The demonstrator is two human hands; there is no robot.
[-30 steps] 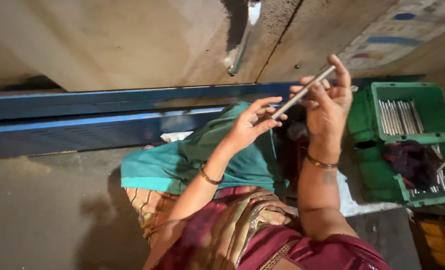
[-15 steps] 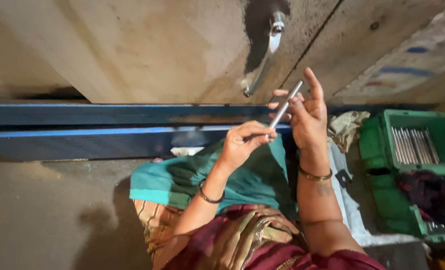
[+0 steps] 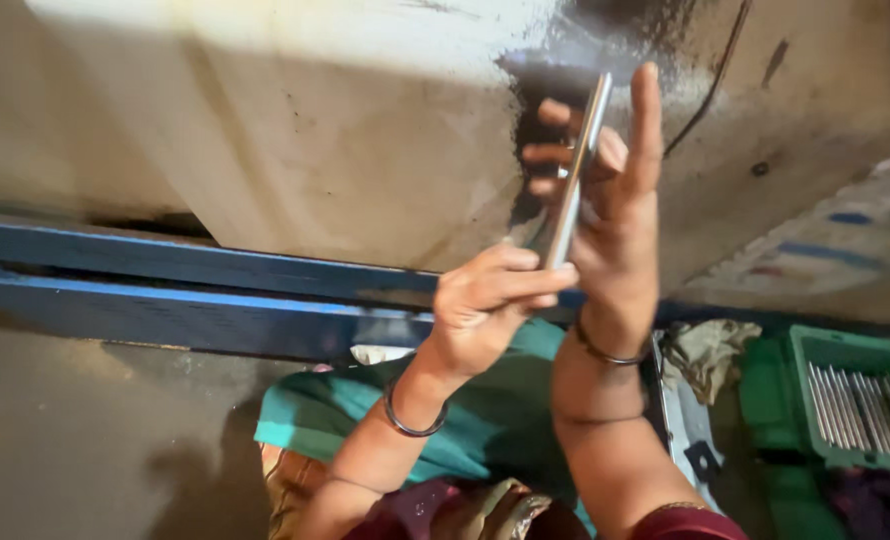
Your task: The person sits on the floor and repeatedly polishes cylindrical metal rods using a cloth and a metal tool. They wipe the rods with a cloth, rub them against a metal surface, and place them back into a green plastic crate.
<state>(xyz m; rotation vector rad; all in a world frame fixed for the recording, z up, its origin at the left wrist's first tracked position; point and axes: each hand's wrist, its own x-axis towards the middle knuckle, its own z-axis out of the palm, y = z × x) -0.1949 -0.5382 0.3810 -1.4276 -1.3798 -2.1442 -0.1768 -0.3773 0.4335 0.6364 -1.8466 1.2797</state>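
I hold a thin shiny metal rod (image 3: 577,165) up in front of me with both hands. My left hand (image 3: 490,310) pinches its lower end between thumb and fingers. My right hand (image 3: 615,215) cradles the upper part, with the index finger stretched straight up beside the rod. The rod stands nearly upright, tilted slightly to the right. A dark bangle circles each wrist. My lap below is covered by a teal cloth (image 3: 485,420).
A green plastic crate (image 3: 845,400) at the right holds several similar metal rods (image 3: 855,405). A crumpled cloth (image 3: 710,350) lies beside it. A blue metal beam (image 3: 185,290) runs across in front of a pale concrete wall (image 3: 315,150).
Both hands have lifted the rod higher and turned it from slanted to nearly upright. The view has shifted, so the crate now sits lower at the right.
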